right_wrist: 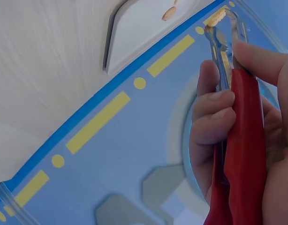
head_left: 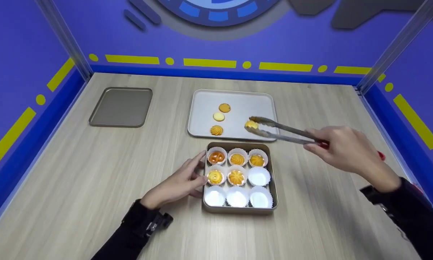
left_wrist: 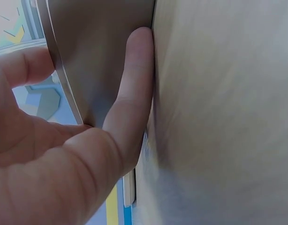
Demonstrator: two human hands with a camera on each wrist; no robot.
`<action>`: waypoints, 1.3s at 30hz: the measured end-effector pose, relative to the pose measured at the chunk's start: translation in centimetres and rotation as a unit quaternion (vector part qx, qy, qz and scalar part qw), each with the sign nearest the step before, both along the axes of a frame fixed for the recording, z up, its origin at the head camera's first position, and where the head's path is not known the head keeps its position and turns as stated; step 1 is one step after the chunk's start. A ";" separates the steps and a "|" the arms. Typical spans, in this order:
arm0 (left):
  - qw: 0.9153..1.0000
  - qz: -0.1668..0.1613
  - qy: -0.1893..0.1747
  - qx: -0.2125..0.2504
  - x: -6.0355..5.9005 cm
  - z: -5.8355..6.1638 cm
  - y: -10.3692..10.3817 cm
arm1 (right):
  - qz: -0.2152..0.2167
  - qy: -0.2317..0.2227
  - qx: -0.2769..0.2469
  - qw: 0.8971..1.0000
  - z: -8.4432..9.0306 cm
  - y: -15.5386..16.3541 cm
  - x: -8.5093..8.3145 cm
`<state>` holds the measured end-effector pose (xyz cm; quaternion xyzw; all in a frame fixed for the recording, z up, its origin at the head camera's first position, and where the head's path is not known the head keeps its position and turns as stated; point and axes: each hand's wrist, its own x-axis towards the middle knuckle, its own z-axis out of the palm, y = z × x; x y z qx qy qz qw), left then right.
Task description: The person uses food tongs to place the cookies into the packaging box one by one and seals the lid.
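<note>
1. Nearest the person, a square tin (head_left: 273, 180) stands on the wooden worktop (head_left: 75, 187), filled with nine white paper cups in three rows.
2. Five cups hold cookies: all three in the far row, plus the left and middle cups of the centre row. The centre-right cup and the whole near row hold nothing.
3. The left hand (head_left: 178, 182) rests on the worktop against the tin's left wall, its fingers (left_wrist: 134, 89) straight and pressed flat to the metal side, thumb near the rim. It grips nothing.
4. To the right and a little farther off, the right hand (head_left: 341, 150) has its fingers curled round the red handles of a pair of metal tongs (head_left: 281, 131).
5. The tong tips are closed on a small yellow cookie (head_left: 251, 125), held at the near right part of the pale baking tray (head_left: 234, 97); whether it touches the tray I cannot tell.
6. On that tray, beyond the tin, lie three more cookies: a swirled one (head_left: 216, 130) near the front edge, a pale round one (head_left: 219, 116) behind it, and a darker round one (head_left: 224, 107) farthest back.
7. Well apart at the far left sits a darker tray (head_left: 121, 107).
</note>
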<state>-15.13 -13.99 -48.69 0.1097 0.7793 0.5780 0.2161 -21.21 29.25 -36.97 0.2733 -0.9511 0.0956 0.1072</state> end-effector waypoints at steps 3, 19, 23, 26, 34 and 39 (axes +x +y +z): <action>1.000 0.000 0.005 -0.007 0.0 -0.1 0.0 | 0.020 0.002 0.013 1.000 0.3 0.8 1.6; 1.000 -0.004 0.011 -0.007 0.0 0.0 -0.1 | 0.078 -0.041 0.178 0.980 3.8 -0.2 4.9; 1.000 -0.005 0.020 -0.017 0.0 -0.1 -0.1 | 0.100 -0.025 0.191 0.976 4.3 -0.8 4.9; 1.000 -0.005 0.021 -0.017 0.0 -0.1 -0.1 | 0.114 -0.020 0.195 0.974 4.4 -1.2 4.9; 0.999 -0.004 0.032 -0.037 -0.1 -0.1 0.0 | 0.116 -0.021 0.212 0.970 4.4 -2.3 4.8; 0.999 -0.004 0.031 -0.037 -0.2 0.0 0.0 | 0.118 -0.018 0.216 0.969 4.5 -2.6 5.0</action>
